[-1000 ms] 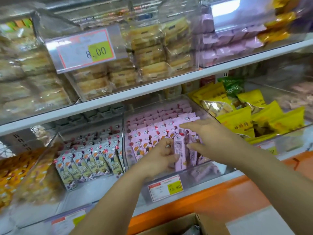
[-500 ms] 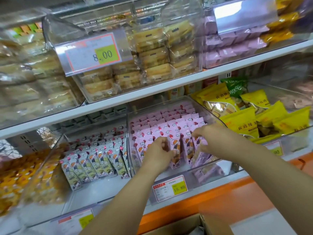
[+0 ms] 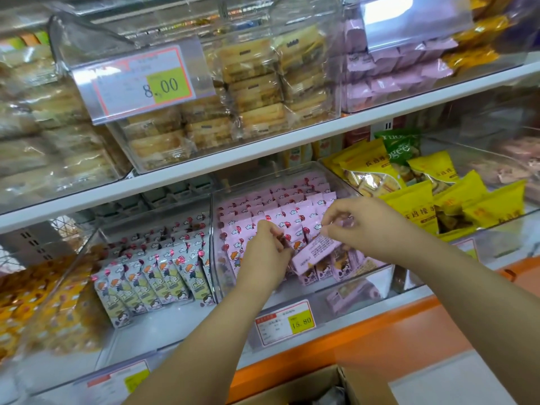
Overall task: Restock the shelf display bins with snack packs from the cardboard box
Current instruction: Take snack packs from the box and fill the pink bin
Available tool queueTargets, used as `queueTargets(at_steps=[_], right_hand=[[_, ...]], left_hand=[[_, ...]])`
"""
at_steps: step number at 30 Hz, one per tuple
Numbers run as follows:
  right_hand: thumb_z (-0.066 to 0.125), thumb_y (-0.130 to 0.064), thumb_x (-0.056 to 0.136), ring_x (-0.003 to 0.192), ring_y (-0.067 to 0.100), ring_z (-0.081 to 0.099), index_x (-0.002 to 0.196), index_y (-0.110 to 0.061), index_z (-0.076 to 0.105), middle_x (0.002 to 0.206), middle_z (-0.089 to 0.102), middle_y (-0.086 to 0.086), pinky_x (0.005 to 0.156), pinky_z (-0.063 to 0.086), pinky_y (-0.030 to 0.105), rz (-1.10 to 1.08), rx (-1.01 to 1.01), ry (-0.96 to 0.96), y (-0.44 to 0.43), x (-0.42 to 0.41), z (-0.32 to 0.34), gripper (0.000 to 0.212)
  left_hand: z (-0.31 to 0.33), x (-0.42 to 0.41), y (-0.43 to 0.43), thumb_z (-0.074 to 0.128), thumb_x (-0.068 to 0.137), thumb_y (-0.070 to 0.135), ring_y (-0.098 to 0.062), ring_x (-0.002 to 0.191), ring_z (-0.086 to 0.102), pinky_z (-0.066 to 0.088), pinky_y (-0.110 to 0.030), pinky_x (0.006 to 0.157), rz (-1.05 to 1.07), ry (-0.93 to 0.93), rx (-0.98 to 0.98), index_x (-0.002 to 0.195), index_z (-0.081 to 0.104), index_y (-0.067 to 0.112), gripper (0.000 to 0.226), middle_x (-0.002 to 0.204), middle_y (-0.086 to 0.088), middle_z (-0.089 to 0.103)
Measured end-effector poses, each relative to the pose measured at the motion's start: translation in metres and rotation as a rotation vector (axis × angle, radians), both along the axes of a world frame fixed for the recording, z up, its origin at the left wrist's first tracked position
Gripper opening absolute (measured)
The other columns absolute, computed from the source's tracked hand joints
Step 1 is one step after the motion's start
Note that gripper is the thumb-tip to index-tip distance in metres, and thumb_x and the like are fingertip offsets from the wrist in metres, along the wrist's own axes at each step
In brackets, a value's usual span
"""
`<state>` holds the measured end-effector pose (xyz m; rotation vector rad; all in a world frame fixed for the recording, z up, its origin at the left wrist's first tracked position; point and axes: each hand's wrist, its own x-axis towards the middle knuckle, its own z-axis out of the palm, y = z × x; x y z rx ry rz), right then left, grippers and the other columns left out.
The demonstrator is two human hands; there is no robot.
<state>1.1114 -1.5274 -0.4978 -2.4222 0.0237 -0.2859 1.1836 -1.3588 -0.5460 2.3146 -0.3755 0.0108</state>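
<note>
White shop shelving point(image 3: 204, 168) in two tiers, clear bins along each, orange ledge point(image 3: 394, 325) below. Right hand point(image 3: 371, 226): thumb and forefinger narrowed to a pinch on the top edge of a loose pink foil snack pack point(image 3: 317, 251), tilted, printed back up, over the front row. Left hand point(image 3: 264, 255): fingers curled in against the tops of the front-row packs just beside it; cannot tell whether gripping one or only steadying the row. Both inside the clear plastic middle bin point(image 3: 214, 229), already lined with upright rows of pink cartoon-printed packs point(image 3: 280, 209) from the back wall forward. Ahead of the front row, a strip of bare bin floor, with what looks like a flat pink pack or two point(image 3: 353, 293) against the front wall, above the white-and-yellow price tag point(image 3: 285, 321). Left of that, a bin of pale green cartoon packs point(image 3: 152, 276); right, yellow crinkled bags point(image 3: 409, 200). At the bottom edge, open brown cardboard box point(image 3: 359, 384), contents mostly out of frame. Looks well along for this bin: most rows standing, held pack not yet seated, room for perhaps one more row in front. Impossible to tell how much stock remains in the box.
</note>
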Motion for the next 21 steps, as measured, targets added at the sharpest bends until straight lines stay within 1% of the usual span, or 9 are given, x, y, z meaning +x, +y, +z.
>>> queueTargets(at_steps=[3,4,7,9,12,14,16,19,21], right_hand=[[0.061,-0.031,0.090,0.058,0.007,0.065,0.085,-0.018,0.066,0.112,0.063,-0.005,0.048,0.042,0.012,0.007,0.159,0.015,0.004,0.002,-0.002,0.014],[0.061,-0.033,0.091,0.054,0.010,0.067,0.084,-0.018,0.066,0.114,0.060,-0.004,0.047,0.044,0.011,0.009,0.216,0.025,0.005,0.002,-0.001,0.016],[0.061,-0.040,0.088,0.056,0.013,0.069,0.089,-0.012,0.066,0.101,0.060,-0.002,0.059,0.056,0.022,-0.003,0.391,0.063,0.013,0.003,0.001,0.029],[0.063,-0.040,0.087,0.061,0.015,0.070,0.091,-0.007,0.067,0.093,0.064,-0.001,0.066,0.059,0.029,-0.001,0.487,0.071,0.017,0.004,0.001,0.033],[0.066,-0.025,0.088,0.072,0.015,0.071,0.095,-0.017,0.067,0.091,0.067,0.000,0.078,0.059,0.034,0.086,0.611,0.071,0.024,0.002,0.002,0.011],[0.064,-0.014,0.089,0.077,0.014,0.072,0.117,-0.019,0.061,0.104,0.061,-0.007,0.078,0.058,0.028,0.133,0.585,0.082,0.028,0.002,0.000,0.028],[0.062,-0.008,0.090,0.085,0.011,0.070,0.133,-0.022,0.051,0.118,0.053,-0.007,0.078,0.057,0.022,0.167,0.526,0.103,0.033,0.004,-0.003,0.047],[0.060,-0.008,0.091,0.097,0.007,0.065,0.138,-0.024,0.045,0.135,0.050,-0.004,0.077,0.056,0.021,0.172,0.393,0.097,0.033,0.006,-0.007,0.052],[0.058,-0.012,0.092,0.096,0.007,0.062,0.136,-0.024,0.049,0.134,0.054,-0.006,0.078,0.055,0.024,0.116,0.179,0.064,0.025,0.007,-0.005,0.046]], left_hand=[[0.014,-0.007,0.011,0.055,0.095,0.016,-0.014,0.069,0.056,0.044,-0.026,0.060,-0.011,0.079,-0.148,0.084,0.049,0.025,0.016,0.081,0.006,0.056],[0.020,-0.011,0.014,0.055,0.095,0.019,-0.013,0.071,0.058,0.045,-0.027,0.062,-0.027,0.099,-0.214,0.085,0.053,0.025,0.012,0.085,0.007,0.058],[0.032,-0.026,0.025,0.061,0.090,0.034,-0.008,0.083,0.062,0.050,-0.029,0.078,-0.180,0.147,-0.258,0.097,0.060,0.029,0.008,0.098,0.009,0.063],[0.032,-0.032,0.030,0.067,0.087,0.028,-0.010,0.093,0.063,0.051,-0.030,0.084,-0.249,0.187,-0.202,0.103,0.058,0.031,0.018,0.105,0.009,0.061],[0.028,-0.031,0.030,0.065,0.090,0.016,-0.008,0.090,0.059,0.050,-0.024,0.079,-0.191,0.166,-0.129,0.110,0.053,0.030,0.028,0.103,0.008,0.058],[0.025,-0.029,0.027,0.061,0.092,0.017,-0.008,0.091,0.057,0.047,-0.020,0.073,-0.138,0.156,-0.070,0.126,0.048,0.027,0.038,0.105,0.011,0.056],[0.021,-0.025,0.022,0.060,0.093,0.021,-0.009,0.087,0.056,0.041,-0.018,0.067,-0.103,0.116,0.022,0.123,0.049,0.023,0.031,0.099,0.011,0.058],[0.017,-0.021,0.017,0.059,0.093,0.031,-0.013,0.082,0.048,0.033,-0.024,0.062,-0.055,0.064,0.155,0.103,0.049,0.016,0.021,0.085,0.009,0.050],[0.016,-0.019,0.015,0.060,0.093,0.032,-0.015,0.089,0.047,0.034,-0.023,0.068,-0.039,0.089,0.150,0.112,0.048,0.014,0.029,0.094,0.005,0.050]])
